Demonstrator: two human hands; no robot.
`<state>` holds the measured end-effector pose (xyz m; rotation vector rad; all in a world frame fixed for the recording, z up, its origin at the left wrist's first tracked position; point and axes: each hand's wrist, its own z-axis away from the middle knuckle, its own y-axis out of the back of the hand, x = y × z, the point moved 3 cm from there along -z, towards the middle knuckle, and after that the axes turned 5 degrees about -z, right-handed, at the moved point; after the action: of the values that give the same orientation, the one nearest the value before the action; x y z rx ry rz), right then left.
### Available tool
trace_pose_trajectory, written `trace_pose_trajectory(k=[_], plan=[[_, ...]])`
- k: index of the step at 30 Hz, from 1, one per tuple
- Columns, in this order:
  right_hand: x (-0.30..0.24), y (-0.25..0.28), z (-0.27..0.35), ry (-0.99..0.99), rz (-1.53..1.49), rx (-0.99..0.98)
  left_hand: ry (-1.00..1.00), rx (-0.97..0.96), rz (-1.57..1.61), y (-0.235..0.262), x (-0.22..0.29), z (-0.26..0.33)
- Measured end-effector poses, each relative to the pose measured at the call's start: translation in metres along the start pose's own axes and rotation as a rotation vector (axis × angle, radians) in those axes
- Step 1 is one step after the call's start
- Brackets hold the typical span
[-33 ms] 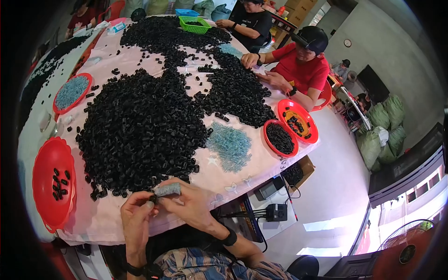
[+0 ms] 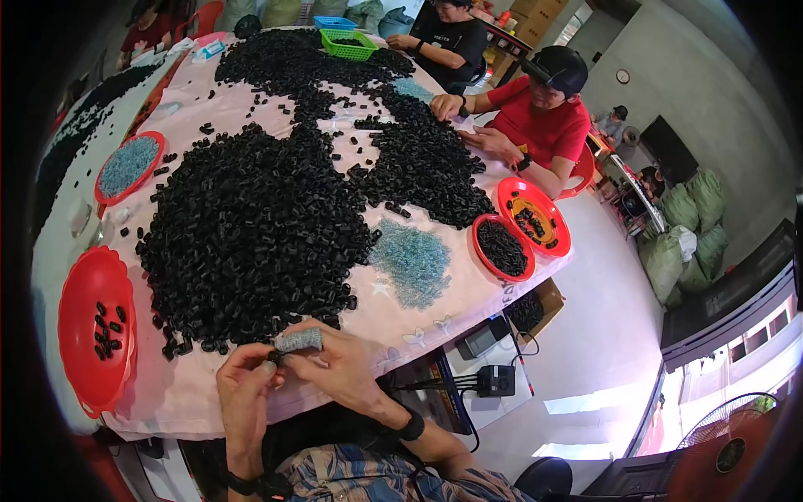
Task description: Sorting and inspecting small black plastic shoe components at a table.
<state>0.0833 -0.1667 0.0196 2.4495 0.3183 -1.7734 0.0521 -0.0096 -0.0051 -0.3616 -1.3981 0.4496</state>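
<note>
My left hand [image 2: 247, 381] pinches a small black plastic piece [image 2: 274, 357] between thumb and fingers, just above the near table edge. Meeting it from the right, my right hand [image 2: 345, 372] has its fingers pressed together at the same piece. A grey fabric-like wrap [image 2: 299, 340] covers one of its fingers. Whatever lies between the right fingertips is too small to make out. Just beyond both hands rises a big heap of black plastic pieces [image 2: 251, 234]. To its right lies a pile of small clear bluish pieces [image 2: 410, 263].
A red scalloped tray [image 2: 79, 360] with several black pieces stands left. Farther back is a red plate [image 2: 102, 197] of bluish bits. Red bowls [image 2: 479, 251] sit at the right edge. A co-worker in red [image 2: 544, 125] handles pieces across the right side; another sits farther back.
</note>
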Motion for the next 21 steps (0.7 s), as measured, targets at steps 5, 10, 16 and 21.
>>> trace_pose_trajectory(k=[5, 10, 16, 21], plan=[[0.011, -0.007, 0.009, -0.302, -0.374, 0.008, 0.008, -0.015, -0.07, 0.004, 0.0, 0.007], [0.009, -0.016, 0.015, -0.262, -0.312, -0.007, -0.021, -0.006, -0.088, 0.01, 0.003, 0.013], [0.016, -0.011, 0.019, -0.162, -0.16, 0.04, -0.048, -0.011, -0.124, 0.009, -0.005, 0.014], [0.005, -0.001, 0.014, -0.247, -0.2, 0.08, -0.004, -0.05, -0.128, 0.0, -0.008, 0.001]])
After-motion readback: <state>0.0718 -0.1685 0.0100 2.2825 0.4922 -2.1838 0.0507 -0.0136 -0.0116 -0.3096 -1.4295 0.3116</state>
